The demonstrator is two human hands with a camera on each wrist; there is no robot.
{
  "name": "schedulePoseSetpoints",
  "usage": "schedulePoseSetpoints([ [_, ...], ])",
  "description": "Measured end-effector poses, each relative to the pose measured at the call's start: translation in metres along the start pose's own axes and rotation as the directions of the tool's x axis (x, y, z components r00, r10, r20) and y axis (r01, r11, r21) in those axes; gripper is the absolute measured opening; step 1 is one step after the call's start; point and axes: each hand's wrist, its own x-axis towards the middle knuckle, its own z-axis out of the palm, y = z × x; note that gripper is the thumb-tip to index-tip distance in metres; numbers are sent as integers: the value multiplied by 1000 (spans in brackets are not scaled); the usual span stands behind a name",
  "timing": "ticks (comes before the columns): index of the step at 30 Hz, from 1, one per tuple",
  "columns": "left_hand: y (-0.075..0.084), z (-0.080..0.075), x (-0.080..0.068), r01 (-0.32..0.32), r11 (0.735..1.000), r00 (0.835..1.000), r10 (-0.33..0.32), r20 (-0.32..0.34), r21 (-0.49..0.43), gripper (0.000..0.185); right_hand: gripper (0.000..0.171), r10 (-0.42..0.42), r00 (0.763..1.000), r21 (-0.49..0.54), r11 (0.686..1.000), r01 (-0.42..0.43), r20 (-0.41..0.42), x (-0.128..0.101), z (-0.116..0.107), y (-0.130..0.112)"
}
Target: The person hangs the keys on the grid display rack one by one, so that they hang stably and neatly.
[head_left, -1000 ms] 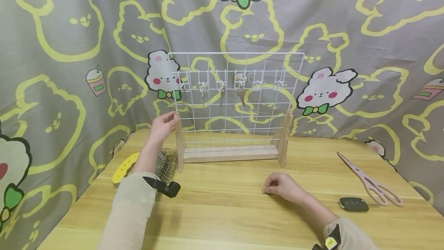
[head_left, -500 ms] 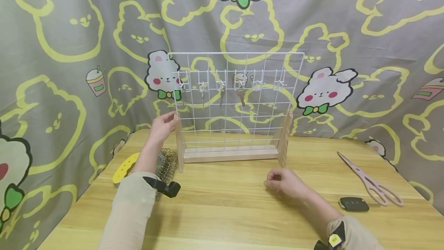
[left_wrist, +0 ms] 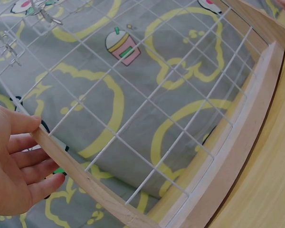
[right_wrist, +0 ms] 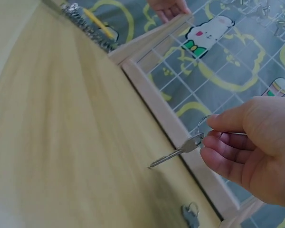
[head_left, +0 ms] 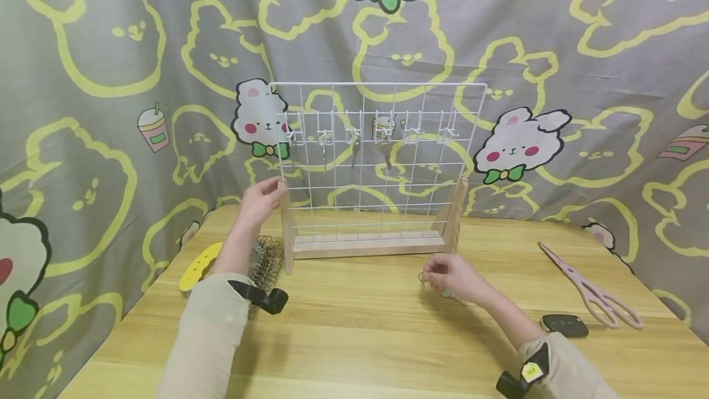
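A white wire grid rack (head_left: 376, 159) on a wooden base stands at the back of the table, with a row of hooks near its top. Small keys (head_left: 384, 154) hang from some of the hooks. My left hand (head_left: 259, 199) grips the rack's left wooden post (left_wrist: 71, 166), thumb on one side and fingers on the other. My right hand (head_left: 453, 278) hovers just above the table in front of the rack's right foot. It pinches a silver key (right_wrist: 176, 152) by its ring (right_wrist: 204, 124), and the blade hangs free, pointing down to the left.
Pink scissors (head_left: 592, 291) and a black car key fob (head_left: 564, 325) lie at the right. A yellow perforated strip (head_left: 200, 265) and a coil of wire rings (head_left: 267, 258) lie left of the rack. Another small key (right_wrist: 190, 213) lies on the table by the base.
My right hand has lifted the key off the table and carried it back and slightly right, toward the rack. The left hand has stayed on the post.
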Motion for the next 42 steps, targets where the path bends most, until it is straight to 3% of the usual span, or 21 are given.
schedulePoseSetpoints([
  [9, 0, 0, 0, -3, 1000, 1000, 3, 0, 5, 51, 8, -27, 998, 7, 1000, 27, -50, 16, -9, -15],
  [20, 0, -1, 0, -15, 1000, 1000, 15, 0, 1, 52, 11, -44, 990, -1, 999, 45, -137, 32, -31, -52],
  [42, -1, 0, 0, -3, 1000, 1000, 3, 2, 3, 54, 19, -91, 929, -144, 989, 41, -360, 49, -73, -97],
])
